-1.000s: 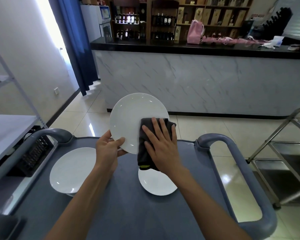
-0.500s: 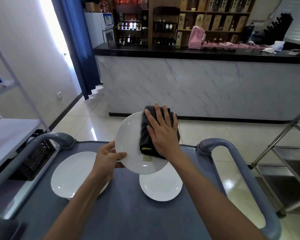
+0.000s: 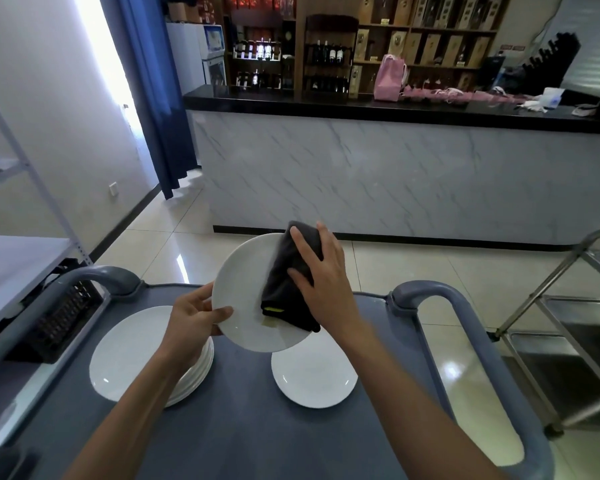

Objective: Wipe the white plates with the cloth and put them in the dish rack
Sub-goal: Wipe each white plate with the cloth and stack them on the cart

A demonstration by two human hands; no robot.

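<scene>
A white plate (image 3: 243, 292) is held tilted above the grey cart top (image 3: 243, 427). My left hand (image 3: 194, 317) grips its left rim, thumb on the face. My right hand (image 3: 323, 275) presses a folded dark cloth (image 3: 288, 282) against the plate's right side, fingers spread and nearly straight over the cloth. A stack of white plates (image 3: 132, 355) lies on the cart at the left, partly behind my left forearm. A single white plate (image 3: 314, 375) lies on the cart under the held one. A black slatted rack (image 3: 63, 320) sits low beside the cart on the left.
The cart has raised grey handles at left (image 3: 94, 275) and right (image 3: 440, 296). A white metal shelf unit (image 3: 18, 258) stands at the left, a steel trolley (image 3: 568, 306) at the right. A marble-fronted counter (image 3: 395, 174) crosses the room ahead over tiled floor.
The held plate has tipped flatter and dropped lower over the cart. My right hand has slid the cloth from the plate's lower middle up to its upper right edge.
</scene>
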